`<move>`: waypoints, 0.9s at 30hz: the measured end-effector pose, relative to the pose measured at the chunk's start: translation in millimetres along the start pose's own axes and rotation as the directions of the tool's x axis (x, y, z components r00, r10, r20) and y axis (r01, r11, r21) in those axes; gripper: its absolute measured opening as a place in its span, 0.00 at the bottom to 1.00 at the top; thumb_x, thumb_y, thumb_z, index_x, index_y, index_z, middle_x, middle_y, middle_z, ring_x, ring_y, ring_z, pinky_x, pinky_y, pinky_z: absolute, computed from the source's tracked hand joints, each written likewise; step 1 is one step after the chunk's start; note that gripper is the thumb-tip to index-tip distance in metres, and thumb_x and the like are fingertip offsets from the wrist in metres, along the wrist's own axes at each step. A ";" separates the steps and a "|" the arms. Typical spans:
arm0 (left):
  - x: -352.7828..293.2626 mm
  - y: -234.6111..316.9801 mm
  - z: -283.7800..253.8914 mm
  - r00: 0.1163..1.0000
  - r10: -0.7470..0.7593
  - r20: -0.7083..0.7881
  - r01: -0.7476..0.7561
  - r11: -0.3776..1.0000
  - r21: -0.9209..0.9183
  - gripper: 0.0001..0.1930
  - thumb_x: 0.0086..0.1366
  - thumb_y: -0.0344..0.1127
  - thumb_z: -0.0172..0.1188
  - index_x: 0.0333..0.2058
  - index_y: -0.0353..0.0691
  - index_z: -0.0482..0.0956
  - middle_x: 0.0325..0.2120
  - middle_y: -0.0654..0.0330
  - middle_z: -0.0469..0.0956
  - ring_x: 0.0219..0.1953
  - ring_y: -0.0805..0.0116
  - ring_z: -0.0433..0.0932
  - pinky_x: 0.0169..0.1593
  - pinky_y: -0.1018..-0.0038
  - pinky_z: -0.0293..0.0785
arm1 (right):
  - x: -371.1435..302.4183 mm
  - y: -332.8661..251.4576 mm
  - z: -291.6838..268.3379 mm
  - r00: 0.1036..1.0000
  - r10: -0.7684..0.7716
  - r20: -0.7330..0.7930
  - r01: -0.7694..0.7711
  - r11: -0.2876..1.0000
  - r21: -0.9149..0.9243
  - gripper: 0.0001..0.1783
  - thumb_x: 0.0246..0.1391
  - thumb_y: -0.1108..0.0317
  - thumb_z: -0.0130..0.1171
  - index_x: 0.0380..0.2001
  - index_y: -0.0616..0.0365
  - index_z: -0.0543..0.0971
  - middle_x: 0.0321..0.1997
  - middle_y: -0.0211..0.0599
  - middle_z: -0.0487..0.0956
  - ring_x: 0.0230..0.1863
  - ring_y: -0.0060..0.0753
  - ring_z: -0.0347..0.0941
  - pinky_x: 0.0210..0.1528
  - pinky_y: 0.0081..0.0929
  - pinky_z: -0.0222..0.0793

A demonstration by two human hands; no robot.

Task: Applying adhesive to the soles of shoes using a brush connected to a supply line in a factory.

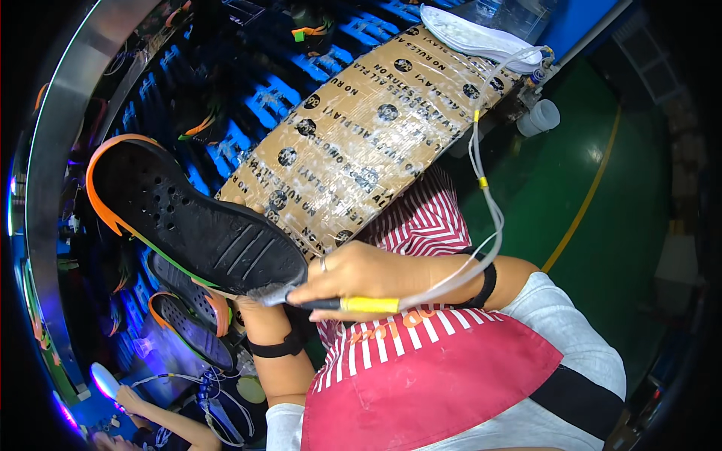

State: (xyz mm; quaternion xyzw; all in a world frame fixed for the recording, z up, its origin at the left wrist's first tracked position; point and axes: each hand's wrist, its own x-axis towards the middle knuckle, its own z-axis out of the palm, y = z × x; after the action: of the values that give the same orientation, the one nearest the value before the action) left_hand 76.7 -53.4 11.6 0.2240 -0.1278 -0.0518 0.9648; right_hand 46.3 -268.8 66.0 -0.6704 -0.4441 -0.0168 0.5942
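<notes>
A black shoe sole (188, 207) with an orange and green rim lies tilted across my left hand (250, 207). That hand grips it from beneath, its fingertips showing at the sole's far edge and the rest hidden. In my right hand (350, 274) is a brush (312, 304) with a dark handle and a yellow band, its thin clear tubes running back over the forearm. The grey bristles touch the sole's near end. Ridges and small holes mark the face of the sole.
A board (361, 128) wrapped in printed tape, smeared white, lies beyond my hands. On its far end rests a white sole (477, 37). A white cup (538, 118) hangs beside it. More dark soles (192, 331) sit on the blue conveyor; a co-worker's arm (169, 421) shows lower left.
</notes>
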 end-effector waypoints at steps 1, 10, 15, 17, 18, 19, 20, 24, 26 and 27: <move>6.1 -1.8 2.0 1.000 -0.022 0.005 0.021 0.999 0.032 0.50 0.47 0.65 0.57 0.60 0.39 0.49 0.56 0.43 0.57 0.55 0.41 0.60 0.56 0.48 0.60 | -2.9 3.3 -0.5 1.000 -0.005 0.030 0.005 1.000 0.016 0.16 0.43 0.71 0.62 0.40 0.54 0.77 0.27 0.37 0.76 0.25 0.36 0.74 0.26 0.24 0.69; 10.8 8.4 18.1 0.988 -0.047 0.145 0.023 0.986 0.163 0.41 0.56 0.62 0.48 0.58 0.35 0.53 0.54 0.42 0.61 0.54 0.46 0.63 0.56 0.55 0.61 | -5.1 4.4 -5.1 0.998 -0.008 0.065 0.014 0.996 -0.091 0.16 0.42 0.69 0.64 0.38 0.56 0.77 0.27 0.35 0.76 0.23 0.34 0.72 0.25 0.25 0.69; 3.2 21.6 11.7 0.996 -0.076 -0.046 0.085 0.971 0.225 0.53 0.44 0.70 0.55 0.59 0.36 0.50 0.52 0.36 0.59 0.51 0.39 0.64 0.54 0.49 0.62 | -3.6 -1.3 -14.7 0.997 0.006 0.081 -0.014 0.994 0.107 0.14 0.44 0.62 0.60 0.37 0.50 0.78 0.24 0.38 0.74 0.25 0.41 0.72 0.26 0.31 0.68; 4.2 21.2 20.6 0.990 -0.137 -0.030 0.141 0.973 0.181 0.49 0.47 0.68 0.54 0.59 0.38 0.52 0.53 0.40 0.61 0.51 0.42 0.65 0.54 0.51 0.63 | -2.2 2.8 -15.5 0.997 -0.006 0.075 0.017 0.990 -0.139 0.10 0.46 0.64 0.57 0.35 0.48 0.77 0.22 0.37 0.72 0.24 0.40 0.72 0.24 0.31 0.67; 3.6 24.9 15.7 0.975 -0.086 -0.206 0.119 0.981 0.155 0.42 0.50 0.62 0.53 0.58 0.40 0.56 0.53 0.46 0.63 0.52 0.47 0.66 0.54 0.54 0.64 | -4.7 4.8 -14.7 0.988 -0.013 0.157 0.036 0.989 -0.141 0.14 0.44 0.66 0.59 0.38 0.49 0.77 0.22 0.35 0.73 0.23 0.37 0.71 0.24 0.29 0.67; 3.0 24.5 18.4 0.975 -0.083 -0.207 0.117 0.981 0.153 0.42 0.50 0.62 0.53 0.58 0.40 0.56 0.53 0.46 0.63 0.52 0.47 0.66 0.54 0.54 0.64 | -7.7 6.5 -14.2 0.971 -0.020 0.238 0.055 0.988 -0.142 0.18 0.42 0.69 0.61 0.40 0.50 0.77 0.23 0.33 0.73 0.23 0.34 0.71 0.24 0.26 0.67; 2.9 24.0 25.7 0.966 -0.064 -0.252 0.110 0.978 0.177 0.43 0.50 0.63 0.52 0.57 0.38 0.56 0.53 0.46 0.64 0.52 0.48 0.67 0.54 0.55 0.64 | -9.9 8.5 -12.3 0.964 -0.036 0.263 0.081 0.984 -0.161 0.17 0.41 0.69 0.60 0.40 0.49 0.78 0.22 0.32 0.72 0.24 0.33 0.71 0.23 0.26 0.67; 11.6 24.8 29.3 0.969 -0.032 -0.247 0.120 0.930 0.349 0.37 0.54 0.56 0.49 0.56 0.36 0.58 0.52 0.49 0.65 0.51 0.52 0.68 0.54 0.58 0.65 | -7.0 -0.5 -25.4 0.962 -0.071 0.265 0.073 0.997 0.002 0.17 0.42 0.70 0.58 0.40 0.49 0.78 0.25 0.33 0.73 0.25 0.31 0.72 0.25 0.23 0.68; 14.7 19.4 53.1 0.954 -0.144 -0.263 0.200 0.959 0.200 0.33 0.54 0.50 0.48 0.53 0.32 0.61 0.48 0.47 0.68 0.48 0.56 0.71 0.53 0.64 0.68 | -4.0 0.3 -24.0 0.973 -0.067 0.221 0.082 0.995 -0.059 0.17 0.42 0.70 0.58 0.40 0.49 0.78 0.25 0.32 0.73 0.25 0.31 0.72 0.25 0.23 0.68; 16.5 20.0 54.3 0.954 -0.138 -0.265 0.194 0.961 0.198 0.33 0.54 0.50 0.48 0.53 0.32 0.61 0.48 0.47 0.68 0.48 0.56 0.71 0.53 0.64 0.68 | -2.7 1.3 -23.6 0.983 -0.065 0.172 0.087 0.989 -0.124 0.17 0.42 0.70 0.58 0.40 0.49 0.78 0.25 0.32 0.73 0.25 0.31 0.72 0.25 0.23 0.68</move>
State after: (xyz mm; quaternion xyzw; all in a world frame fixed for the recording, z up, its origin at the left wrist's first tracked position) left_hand 78.8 -60.9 71.3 0.3451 0.0084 -0.0902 0.9342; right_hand 57.4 -289.4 70.4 -0.6895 -0.5155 -0.0122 0.5086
